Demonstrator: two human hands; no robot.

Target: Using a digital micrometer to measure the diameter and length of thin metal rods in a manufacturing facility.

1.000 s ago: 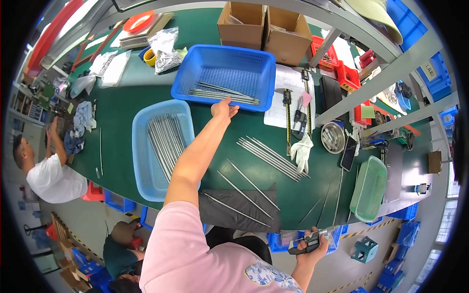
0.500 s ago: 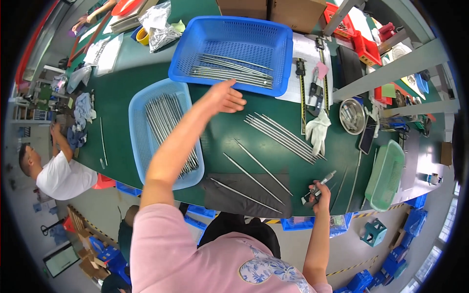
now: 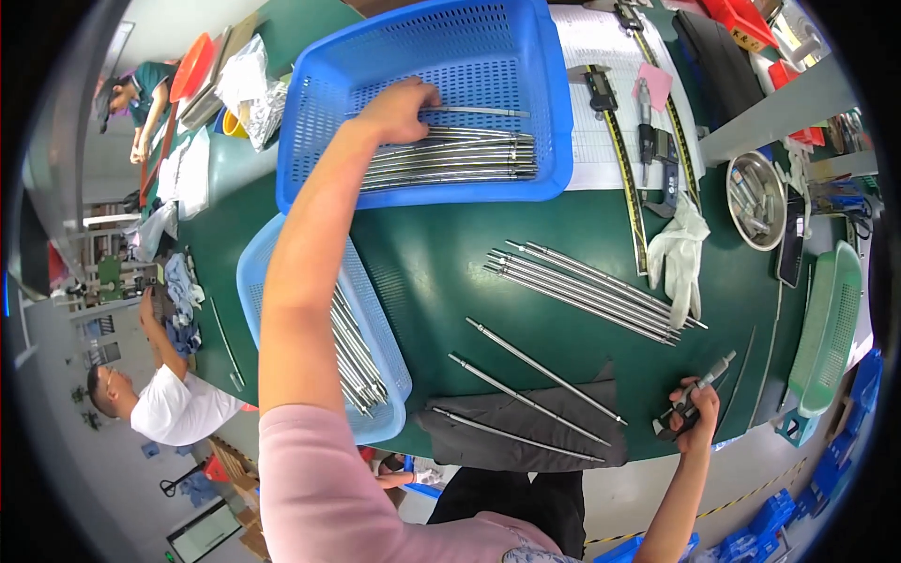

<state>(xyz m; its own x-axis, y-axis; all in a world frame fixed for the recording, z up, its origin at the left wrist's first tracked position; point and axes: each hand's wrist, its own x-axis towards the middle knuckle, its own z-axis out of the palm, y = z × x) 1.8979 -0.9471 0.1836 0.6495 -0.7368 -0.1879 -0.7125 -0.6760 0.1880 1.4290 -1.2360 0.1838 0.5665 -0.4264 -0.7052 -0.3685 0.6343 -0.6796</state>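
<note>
My left hand [image 3: 399, 111] reaches into the dark-blue perforated basket [image 3: 554, 159], its fingers closed on a slim metal rod [image 3: 483, 112] lying apart from the others. Several more rods [image 3: 450, 155] lie side by side along the basket's near side. At the table's front edge my right hand [image 3: 694, 427] grips a micrometer [image 3: 688, 401], its barrel pointing up and right. To the left of that hand, three single rods [image 3: 544, 368] lie slantwise, partly over a dark grey cloth [image 3: 469, 441]. A bundle of several rods [image 3: 591, 293] rests on the green table farther back.
A light-blue basket [image 3: 399, 375] of rods stands under my left forearm. Calipers [image 3: 615, 150], another micrometer [image 3: 662, 155], paper sheets [image 3: 582, 38] and a white glove [image 3: 682, 253] lie at the right. Beyond are a metal bowl [image 3: 774, 178] and green basket [image 3: 826, 328]. A co-worker [image 3: 169, 394] sits at left.
My left hand has moved from the basket's near rim into it and closed on a rod. The view has shifted; my right hand still holds the micrometer near the table edge.
</note>
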